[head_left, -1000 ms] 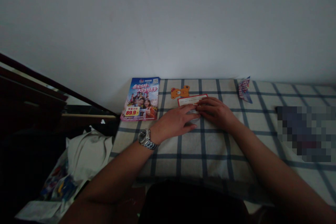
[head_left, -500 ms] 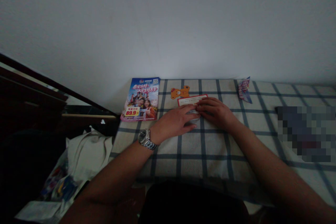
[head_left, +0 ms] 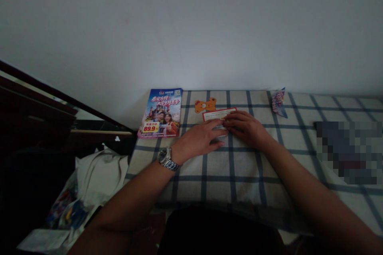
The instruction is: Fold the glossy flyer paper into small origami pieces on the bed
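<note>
1. The red-edged card (head_left: 213, 114) is placed flat on the checked cloth (head_left: 242, 163), near the wall (head_left: 194, 28); its lower and right parts are covered by fingers, and its lines of print are too small to be read.
2. The left hand (head_left: 202, 137) is laid palm down over the lower part of the card, with thumb and fingers spread apart; whether paper is pinched beneath them cannot be told.
3. The right hand (head_left: 249, 128) is set over the card's right part, its fingers bunched close together and their tips met by those of the left; what is gripped there, if anything, is hidden.
4. A bear cutout (head_left: 206, 105) is seen just beyond the card; whether the two are joined cannot be made out.
5. A metal watch (head_left: 168, 159) is worn on the left wrist.
6. A printed leaflet (head_left: 164, 111) is laid left of the hands, its smallest print blurred.
7. A folded paper (head_left: 279, 102) is stood near the wall, to the right.
8. A dark object (head_left: 341, 147) at far right is masked by pixelation.
9. At lower left, a pale bag (head_left: 104, 175) is partly lost in shadow.
</note>
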The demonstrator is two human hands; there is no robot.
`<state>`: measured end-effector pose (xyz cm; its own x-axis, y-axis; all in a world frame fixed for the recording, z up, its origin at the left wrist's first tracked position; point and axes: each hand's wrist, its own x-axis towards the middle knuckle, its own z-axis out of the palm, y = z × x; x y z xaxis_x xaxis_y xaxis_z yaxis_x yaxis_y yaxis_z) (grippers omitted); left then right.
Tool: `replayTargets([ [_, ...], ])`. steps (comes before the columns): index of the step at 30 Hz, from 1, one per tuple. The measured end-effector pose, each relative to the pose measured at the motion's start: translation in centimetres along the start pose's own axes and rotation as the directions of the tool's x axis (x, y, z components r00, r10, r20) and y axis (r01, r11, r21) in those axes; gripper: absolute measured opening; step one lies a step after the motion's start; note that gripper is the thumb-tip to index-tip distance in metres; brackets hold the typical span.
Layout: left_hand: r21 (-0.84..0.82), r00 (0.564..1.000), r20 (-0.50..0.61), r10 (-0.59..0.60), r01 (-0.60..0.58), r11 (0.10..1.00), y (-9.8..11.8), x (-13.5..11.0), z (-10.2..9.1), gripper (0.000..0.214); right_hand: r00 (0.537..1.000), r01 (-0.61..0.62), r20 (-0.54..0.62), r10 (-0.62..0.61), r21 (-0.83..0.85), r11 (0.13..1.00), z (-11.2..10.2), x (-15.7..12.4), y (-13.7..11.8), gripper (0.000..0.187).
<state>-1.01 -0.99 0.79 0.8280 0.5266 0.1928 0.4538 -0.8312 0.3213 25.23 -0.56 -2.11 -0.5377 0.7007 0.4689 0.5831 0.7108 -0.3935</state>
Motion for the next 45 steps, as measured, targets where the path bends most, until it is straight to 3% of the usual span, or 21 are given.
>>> replayTargets([
  [29, 0.043, 1.000, -0.006, -0.017, 0.018, 0.999, 0.7, 0.5, -0.1, 0.033, 1.000, -0.009, 0.011, 0.008, 0.052, 0.999, 0.0, -0.1, 0.4, 0.020],
  [39, 0.113, 0.995, -0.101, -0.003, 0.014, 0.993, 1.1, 0.9, 0.5, 0.029, 0.999, -0.037, -0.014, 0.037, 0.015, 0.999, 0.1, -0.1, 0.5, 0.018],
  [45, 0.073, 0.996, -0.091, -0.024, 0.031, 0.997, 1.1, 0.9, 1.1, 0.030, 1.000, -0.024, -0.017, 0.024, -0.001, 1.000, 0.2, -0.2, 0.7, 0.017],
])
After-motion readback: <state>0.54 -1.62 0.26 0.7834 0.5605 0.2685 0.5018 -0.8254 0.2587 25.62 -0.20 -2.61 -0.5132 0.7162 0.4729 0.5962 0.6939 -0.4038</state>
